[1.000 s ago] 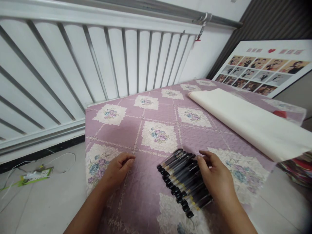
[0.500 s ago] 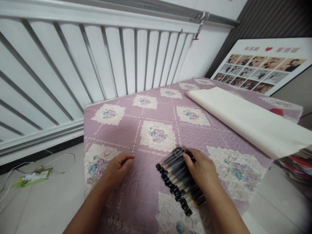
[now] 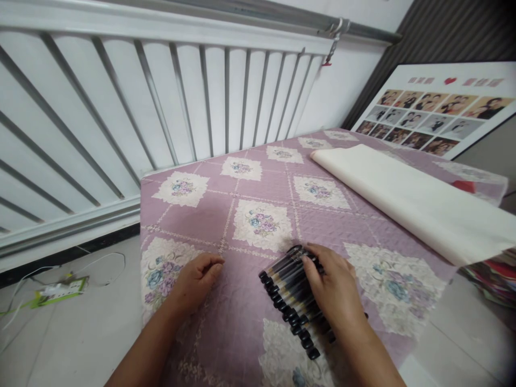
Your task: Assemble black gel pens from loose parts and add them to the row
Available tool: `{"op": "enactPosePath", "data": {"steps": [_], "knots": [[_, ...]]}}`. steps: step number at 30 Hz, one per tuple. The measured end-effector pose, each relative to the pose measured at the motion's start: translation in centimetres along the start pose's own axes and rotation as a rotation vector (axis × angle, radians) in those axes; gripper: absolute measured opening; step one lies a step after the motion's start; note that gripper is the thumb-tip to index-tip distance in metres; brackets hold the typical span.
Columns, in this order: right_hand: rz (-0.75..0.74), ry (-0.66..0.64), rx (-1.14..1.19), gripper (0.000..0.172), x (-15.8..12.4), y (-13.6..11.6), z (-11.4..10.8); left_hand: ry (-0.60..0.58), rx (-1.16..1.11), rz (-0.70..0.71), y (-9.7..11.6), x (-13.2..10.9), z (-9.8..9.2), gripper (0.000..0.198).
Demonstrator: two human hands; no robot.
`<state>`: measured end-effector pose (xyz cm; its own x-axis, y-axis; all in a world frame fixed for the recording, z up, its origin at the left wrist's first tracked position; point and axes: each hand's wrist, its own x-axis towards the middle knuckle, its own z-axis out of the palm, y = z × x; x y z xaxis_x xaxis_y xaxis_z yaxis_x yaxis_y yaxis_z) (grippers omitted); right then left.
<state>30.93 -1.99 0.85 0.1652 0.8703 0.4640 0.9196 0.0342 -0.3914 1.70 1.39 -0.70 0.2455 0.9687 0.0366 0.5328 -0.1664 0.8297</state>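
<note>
Several black-capped pens [image 3: 288,287] with see-through barrels lie side by side in a slanted row on the purple floral tablecloth [image 3: 237,301]. My right hand [image 3: 332,282] rests over the upper right part of the row, its thumb and curled fingers gripping pens at their far ends. The hand and wrist hide part of the row; a small black tip shows just right of the wrist. To the left, my left hand [image 3: 201,277] lies on the cloth with fingers curled in and thumb against them. Nothing shows in it, and it is apart from the pens.
A folded cream sheet [image 3: 407,199] lies on the table's right side. Behind the table stands a white radiator [image 3: 213,102]. A photo board [image 3: 439,113] leans at the back right. On the floor at left are a power strip [image 3: 60,290] and cables.
The view has shifted slightly. My right hand stays over the pens, and a black tip now shows right of its wrist. My left hand has hardly moved.
</note>
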Motion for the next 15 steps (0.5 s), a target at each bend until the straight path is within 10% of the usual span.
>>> {"op": "enactPosePath", "data": {"steps": [15], "knots": [[-0.522, -0.349, 0.251, 0.006, -8.4, -11.2, 5.3, 0.026, 0.135, 0.164, -0.5, -0.3, 0.8, 0.022]]}}
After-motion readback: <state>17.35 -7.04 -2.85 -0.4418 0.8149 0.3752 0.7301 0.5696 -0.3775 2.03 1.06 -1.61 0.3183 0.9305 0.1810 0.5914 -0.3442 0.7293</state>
